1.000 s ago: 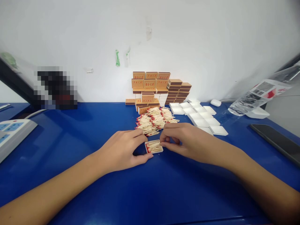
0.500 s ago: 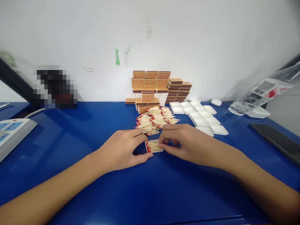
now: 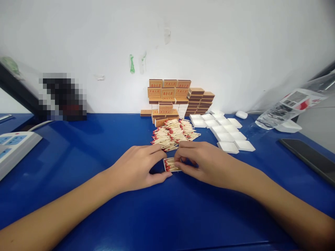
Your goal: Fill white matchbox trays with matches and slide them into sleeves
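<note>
A small white matchbox tray (image 3: 170,164) filled with red-tipped matches lies on the blue table (image 3: 78,150) between my hands. My left hand (image 3: 138,167) curls round the tray's left end, thumb and forefinger pinching its sides. My right hand (image 3: 201,162) covers the tray's right end, fingers bent and pressed onto the matches inside. Just behind lies a loose pile of matches (image 3: 174,134).
Stacked brown matchbox sleeves (image 3: 178,99) stand against the white wall. Several empty white trays (image 3: 227,134) lie to the right. A power strip (image 3: 13,148) sits far left; a phone (image 3: 309,158), a plastic bottle (image 3: 288,108) and an earbud case (image 3: 240,114) sit at the right.
My right hand has slid left over the tray, covering more of the matches. My left hand has stayed at the tray's left end.
</note>
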The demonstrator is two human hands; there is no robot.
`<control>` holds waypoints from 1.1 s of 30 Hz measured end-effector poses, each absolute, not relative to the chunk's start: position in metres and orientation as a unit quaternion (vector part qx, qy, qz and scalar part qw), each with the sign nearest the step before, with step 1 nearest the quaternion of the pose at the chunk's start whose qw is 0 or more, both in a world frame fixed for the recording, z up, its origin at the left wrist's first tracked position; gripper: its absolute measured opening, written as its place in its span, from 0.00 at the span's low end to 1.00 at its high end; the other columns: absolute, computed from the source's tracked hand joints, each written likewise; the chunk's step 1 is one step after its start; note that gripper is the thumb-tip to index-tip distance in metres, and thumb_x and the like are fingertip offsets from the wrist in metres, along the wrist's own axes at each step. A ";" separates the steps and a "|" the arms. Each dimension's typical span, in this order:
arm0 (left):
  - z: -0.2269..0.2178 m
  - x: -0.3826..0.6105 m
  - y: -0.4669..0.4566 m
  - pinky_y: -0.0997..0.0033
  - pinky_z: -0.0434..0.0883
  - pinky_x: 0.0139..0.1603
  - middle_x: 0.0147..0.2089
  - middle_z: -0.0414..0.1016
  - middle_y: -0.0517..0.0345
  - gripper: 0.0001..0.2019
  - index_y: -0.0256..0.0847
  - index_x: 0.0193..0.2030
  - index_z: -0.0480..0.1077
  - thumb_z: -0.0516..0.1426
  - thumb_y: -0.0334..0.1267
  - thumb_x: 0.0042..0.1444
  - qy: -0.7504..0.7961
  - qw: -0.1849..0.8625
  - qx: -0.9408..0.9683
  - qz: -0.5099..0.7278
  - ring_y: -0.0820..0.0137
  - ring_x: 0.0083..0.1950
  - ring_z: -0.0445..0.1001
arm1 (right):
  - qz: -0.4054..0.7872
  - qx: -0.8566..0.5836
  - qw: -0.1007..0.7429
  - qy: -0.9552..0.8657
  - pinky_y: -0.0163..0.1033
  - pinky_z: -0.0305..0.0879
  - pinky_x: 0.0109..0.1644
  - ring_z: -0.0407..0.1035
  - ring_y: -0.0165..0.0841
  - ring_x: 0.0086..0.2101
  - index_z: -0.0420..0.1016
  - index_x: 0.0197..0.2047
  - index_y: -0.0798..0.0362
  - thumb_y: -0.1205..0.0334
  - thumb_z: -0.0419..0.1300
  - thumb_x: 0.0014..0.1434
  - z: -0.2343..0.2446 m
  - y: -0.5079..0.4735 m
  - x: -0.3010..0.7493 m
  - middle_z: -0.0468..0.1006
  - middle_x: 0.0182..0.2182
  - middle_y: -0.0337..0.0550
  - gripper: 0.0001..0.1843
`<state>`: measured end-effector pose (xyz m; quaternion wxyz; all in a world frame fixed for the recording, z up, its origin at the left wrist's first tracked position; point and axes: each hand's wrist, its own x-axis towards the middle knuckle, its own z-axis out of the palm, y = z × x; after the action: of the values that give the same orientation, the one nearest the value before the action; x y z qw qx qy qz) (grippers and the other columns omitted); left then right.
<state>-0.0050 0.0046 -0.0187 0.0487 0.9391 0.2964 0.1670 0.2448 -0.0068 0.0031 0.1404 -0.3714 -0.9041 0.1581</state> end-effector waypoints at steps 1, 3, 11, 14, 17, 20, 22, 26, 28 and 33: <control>-0.019 -0.005 0.004 0.67 0.71 0.36 0.41 0.79 0.56 0.14 0.39 0.43 0.75 0.60 0.49 0.68 0.295 0.047 0.939 0.173 0.66 0.38 0.78 | 0.158 -0.371 0.139 -0.904 0.38 0.61 0.37 0.71 0.31 0.34 0.79 0.40 0.52 0.67 0.62 0.69 0.003 -0.007 0.245 0.79 0.38 0.41 0.05; -0.019 -0.005 0.005 0.67 0.71 0.35 0.41 0.79 0.57 0.13 0.39 0.43 0.74 0.60 0.48 0.68 0.290 0.044 0.938 0.184 0.67 0.37 0.78 | 0.152 -0.369 0.146 -0.905 0.38 0.61 0.37 0.72 0.31 0.34 0.78 0.41 0.53 0.67 0.62 0.70 0.003 -0.006 0.245 0.79 0.39 0.42 0.05; -0.019 -0.006 0.006 0.69 0.70 0.34 0.41 0.80 0.57 0.12 0.40 0.45 0.73 0.60 0.48 0.69 0.277 0.041 0.938 0.204 0.68 0.36 0.78 | 0.145 -0.359 0.142 -0.911 0.38 0.61 0.36 0.71 0.31 0.33 0.79 0.42 0.52 0.66 0.61 0.71 0.005 -0.008 0.247 0.78 0.39 0.43 0.05; -0.020 -0.007 0.006 0.68 0.71 0.35 0.42 0.80 0.57 0.13 0.39 0.45 0.73 0.61 0.48 0.68 0.281 0.044 0.937 0.205 0.68 0.37 0.79 | 0.139 -0.367 0.125 -0.911 0.38 0.60 0.36 0.70 0.31 0.33 0.78 0.42 0.52 0.66 0.61 0.70 0.008 -0.009 0.249 0.78 0.39 0.42 0.05; -0.020 -0.006 0.006 0.68 0.71 0.36 0.41 0.79 0.57 0.13 0.39 0.46 0.74 0.62 0.47 0.68 0.283 0.049 0.936 0.204 0.67 0.38 0.79 | 0.150 -0.368 0.121 -0.909 0.39 0.61 0.36 0.70 0.31 0.33 0.78 0.43 0.51 0.67 0.61 0.68 0.011 -0.010 0.249 0.78 0.40 0.41 0.04; -0.020 -0.006 0.007 0.68 0.71 0.35 0.41 0.79 0.58 0.12 0.39 0.45 0.74 0.62 0.47 0.67 0.274 0.045 0.938 0.207 0.68 0.37 0.78 | 0.166 -0.363 0.129 -0.908 0.38 0.63 0.37 0.71 0.31 0.34 0.78 0.43 0.51 0.66 0.61 0.70 0.009 -0.010 0.247 0.78 0.41 0.41 0.04; -0.020 -0.006 0.007 0.68 0.70 0.34 0.40 0.79 0.58 0.12 0.39 0.44 0.73 0.62 0.47 0.67 0.271 0.040 0.939 0.206 0.68 0.36 0.78 | 0.167 -0.362 0.139 -0.906 0.38 0.63 0.37 0.72 0.31 0.34 0.78 0.43 0.52 0.63 0.60 0.72 0.006 -0.011 0.245 0.78 0.41 0.43 0.05; -0.019 -0.005 0.006 0.68 0.70 0.34 0.40 0.79 0.58 0.12 0.39 0.43 0.73 0.63 0.46 0.67 0.274 0.040 0.940 0.201 0.68 0.37 0.78 | 0.152 -0.367 0.155 -0.904 0.38 0.63 0.37 0.73 0.32 0.35 0.77 0.42 0.53 0.64 0.61 0.71 0.002 -0.010 0.243 0.78 0.41 0.44 0.05; -0.019 -0.005 0.006 0.67 0.70 0.34 0.40 0.79 0.58 0.12 0.39 0.43 0.73 0.63 0.46 0.67 0.271 0.041 0.940 0.202 0.67 0.37 0.78 | 0.143 -0.364 0.162 -0.906 0.38 0.63 0.37 0.72 0.32 0.34 0.77 0.42 0.53 0.66 0.61 0.70 0.001 -0.009 0.242 0.78 0.41 0.44 0.03; -0.019 -0.006 0.006 0.66 0.72 0.36 0.42 0.80 0.58 0.12 0.38 0.46 0.73 0.62 0.46 0.67 0.266 0.048 0.941 0.206 0.66 0.39 0.80 | 0.105 -0.343 0.177 -0.917 0.38 0.63 0.37 0.71 0.32 0.34 0.78 0.44 0.54 0.67 0.59 0.72 -0.003 -0.008 0.242 0.77 0.40 0.45 0.06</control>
<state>-0.0056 0.0058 -0.0193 0.0482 0.9406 0.2657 0.2059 0.2422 -0.0080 -0.0026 0.1767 -0.3430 -0.9165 0.1053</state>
